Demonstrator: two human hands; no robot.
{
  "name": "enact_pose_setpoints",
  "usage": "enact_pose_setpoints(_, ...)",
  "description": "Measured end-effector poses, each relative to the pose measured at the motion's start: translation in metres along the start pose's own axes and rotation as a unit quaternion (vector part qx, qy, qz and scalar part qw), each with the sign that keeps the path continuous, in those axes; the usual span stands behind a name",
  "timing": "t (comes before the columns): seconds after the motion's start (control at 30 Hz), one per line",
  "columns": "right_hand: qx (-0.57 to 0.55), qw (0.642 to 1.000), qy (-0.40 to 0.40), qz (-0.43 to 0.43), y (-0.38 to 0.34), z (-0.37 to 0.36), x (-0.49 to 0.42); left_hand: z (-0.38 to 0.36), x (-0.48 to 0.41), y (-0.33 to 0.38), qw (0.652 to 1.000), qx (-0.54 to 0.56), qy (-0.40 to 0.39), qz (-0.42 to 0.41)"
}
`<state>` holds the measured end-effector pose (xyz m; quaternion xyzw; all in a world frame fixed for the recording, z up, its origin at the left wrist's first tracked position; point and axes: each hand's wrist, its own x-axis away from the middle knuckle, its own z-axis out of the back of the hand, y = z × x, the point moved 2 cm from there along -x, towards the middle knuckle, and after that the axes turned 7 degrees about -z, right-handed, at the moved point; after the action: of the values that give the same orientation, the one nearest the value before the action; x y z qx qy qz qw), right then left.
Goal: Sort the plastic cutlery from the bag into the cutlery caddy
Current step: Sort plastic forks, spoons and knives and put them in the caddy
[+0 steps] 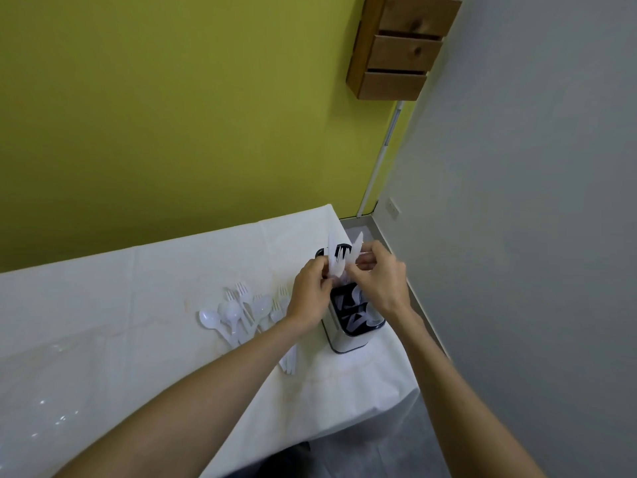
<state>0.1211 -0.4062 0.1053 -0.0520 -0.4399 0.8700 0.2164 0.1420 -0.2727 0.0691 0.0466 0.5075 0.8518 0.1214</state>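
A white cutlery caddy (344, 341) with a dark inside stands near the table's right edge; white utensils lie in its near compartment. Both hands meet above its far end. My left hand (310, 298) grips a bunch of white plastic cutlery (333, 257), knives and a fork pointing up. My right hand (382, 281) pinches the same bunch from the right, at a knife (357, 248). A pile of loose white spoons and forks (241, 313) lies on the cloth left of the caddy. A clear plastic bag (48, 405) lies flat at the near left.
The table wears a white cloth (138, 298); its right edge and near corner drop to a grey floor. A yellow-green wall stands behind, a grey wall at the right. A wooden drawer unit (403, 46) hangs high on the wall.
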Motion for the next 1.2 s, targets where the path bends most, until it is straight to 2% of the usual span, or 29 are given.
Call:
enact_pose_setpoints(0.13, -0.003, 0.997, 0.054, 0.051, 0.001, -0.002, 0.007, 0.002, 0.006, -0.006, 1.000, 0.001, 0.029, -0.007)
enact_pose_setpoints(0.27, 0.096, 0.988, 0.050, 0.109, 0.012, -0.013, 0.010, 0.010, 0.010, -0.002, 0.998, 0.018, 0.060, -0.021)
enact_pose_setpoints(0.33, 0.091, 0.989, 0.055, 0.106, 0.013, -0.015, 0.011, 0.012, 0.008, -0.001, 0.997, 0.014, 0.065, -0.032)
enact_pose_setpoints(0.47, 0.071, 0.991, 0.064, 0.091, 0.012, -0.018, 0.010, 0.010, 0.004, -0.005, 0.999, 0.001, 0.027, -0.042)
enact_pose_setpoints(0.6, 0.048, 0.992, 0.073, 0.087, 0.012, -0.020, 0.015, 0.014, 0.010, -0.014, 0.998, 0.035, 0.051, -0.031)
enact_pose_setpoints(0.7, 0.052, 0.978, 0.132, 0.153, 0.005, -0.024, 0.024, 0.024, 0.017, -0.025, 0.997, 0.028, 0.052, -0.054)
enact_pose_setpoints(0.8, 0.041, 0.952, 0.189, 0.239, -0.007, -0.035, 0.038, 0.041, 0.027, -0.045, 0.995, 0.030, 0.081, -0.040)
enact_pose_setpoints(0.87, 0.030, 0.949, 0.149, 0.278, -0.012, -0.056, 0.051, 0.056, 0.038, -0.066, 0.993, 0.035, 0.116, 0.008)
enact_pose_setpoints(0.93, 0.057, 0.954, 0.061, 0.288, -0.008, -0.085, 0.066, 0.070, 0.056, -0.089, 0.988, 0.027, 0.141, 0.059)
enact_pose_setpoints(1.0, 0.128, 0.963, -0.031, 0.235, 0.010, -0.116, 0.076, 0.081, 0.076, -0.110, 0.984, 0.002, 0.150, 0.094)
enact_pose_setpoints(1.07, 0.194, 0.968, -0.098, 0.125, 0.032, -0.142, 0.083, 0.091, 0.096, -0.130, 0.981, -0.013, 0.148, 0.126)
enact_pose_setpoints(1.13, 0.234, 0.966, -0.104, 0.034, 0.047, -0.155, 0.087, 0.097, 0.112, -0.145, 0.978, -0.031, 0.141, 0.154)
enact_pose_setpoints(1.2, 0.216, 0.973, -0.075, -0.032, 0.054, -0.163, 0.089, 0.102, 0.127, -0.155, 0.972, -0.036, 0.144, 0.181)
